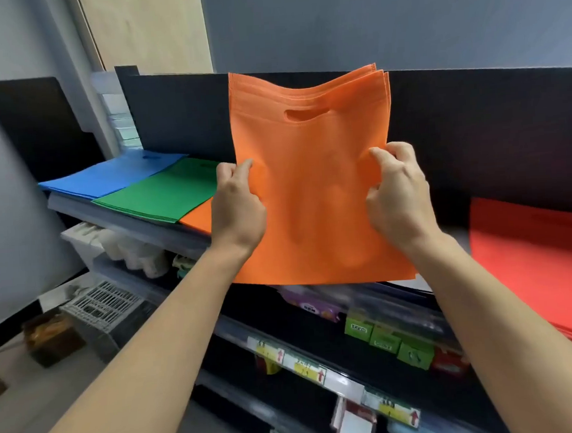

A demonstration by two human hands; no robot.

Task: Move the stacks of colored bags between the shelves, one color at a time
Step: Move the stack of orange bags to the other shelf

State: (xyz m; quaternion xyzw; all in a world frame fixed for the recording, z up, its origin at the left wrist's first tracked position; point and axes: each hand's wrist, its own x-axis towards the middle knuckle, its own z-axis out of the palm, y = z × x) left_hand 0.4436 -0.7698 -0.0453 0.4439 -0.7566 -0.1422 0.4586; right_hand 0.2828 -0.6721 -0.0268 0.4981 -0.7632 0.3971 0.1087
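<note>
Both forearms reach forward. The left hand (237,202) and right hand (397,192) pinch the orange bags (313,188) by the side edges with curled fingers, upright above the shelf (117,221) (probably to keep the stack even), between the green bags (162,190) on the left and the red bags (542,267) on the right.

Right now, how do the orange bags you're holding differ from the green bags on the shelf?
The orange bags stand upright in the air; the green bags lie flat on the shelf. The left hand and right hand pinch the orange bags' sides; no hand touches the green bags. Both are thin stacks of flat bags.
</note>
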